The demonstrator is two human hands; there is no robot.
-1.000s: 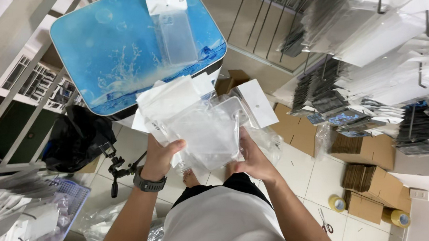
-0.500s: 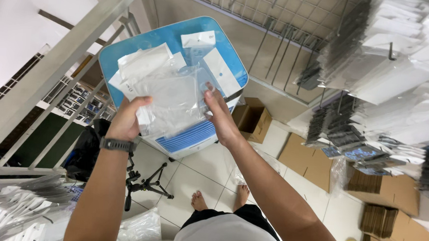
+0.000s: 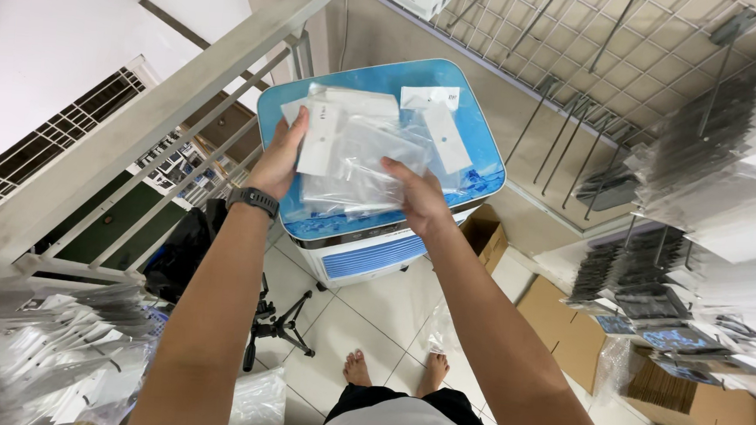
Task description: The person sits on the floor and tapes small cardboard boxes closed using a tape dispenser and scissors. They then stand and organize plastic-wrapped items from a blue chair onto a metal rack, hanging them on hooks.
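Note:
I hold a stack of clear plastic packets [image 3: 355,164] with white card headers out in front of me, over the blue top of a white air cooler [image 3: 477,140]. My left hand [image 3: 279,157], with a dark watch on its wrist, grips the stack's left edge. At the right edge, my right hand [image 3: 413,197] has its fingers on the lower packets. One white-headed packet [image 3: 441,130] sticks out at the upper right of the stack.
A wire grid wall [image 3: 610,52] with hooks carries hanging packets [image 3: 725,162] at right. Cardboard boxes [image 3: 562,326] sit on the tiled floor. A metal railing [image 3: 141,131] runs at left, above more hanging packets [image 3: 34,350]. A small tripod [image 3: 277,324] stands near my bare feet.
My head has tilted up and both hands have lifted the stack from waist height to over the cooler's top. The grid wall has come into view.

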